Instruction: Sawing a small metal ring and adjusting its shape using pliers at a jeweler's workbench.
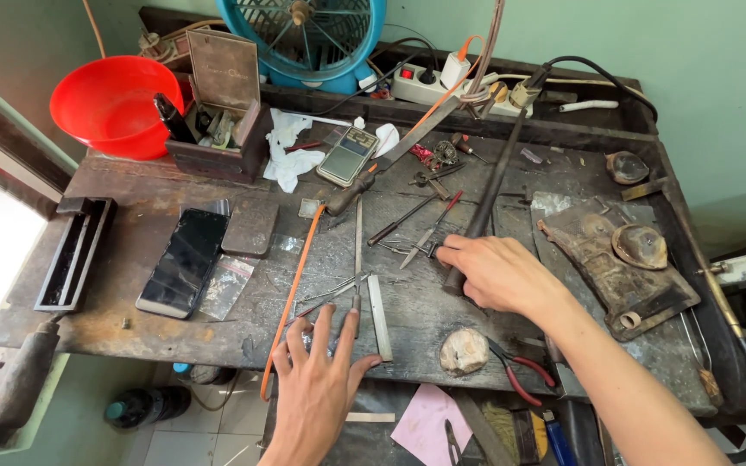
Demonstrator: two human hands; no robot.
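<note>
Clamped loosely around a dark metal rod (485, 203), right hand (498, 274) at centre frame; left hand (317, 380) spread flat, fingers apart, touching a thin file (357, 259) and a flat steel strip (379, 317) at lower centre. Best done, probably, with the strip pinned firmly and the rod kept low on the bench (131, 259). Red bowl (112, 103), upper left: contents hidden. Open wooden box (218, 129) beside it: small tools and scraps inside. Long dark tray (71, 255), left edge: seemingly bare.

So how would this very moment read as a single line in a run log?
left hand: flat on workbench, fingers spread by metal strip | right hand: over dark rod, grip unclear | nearby: pliers, phone
</note>
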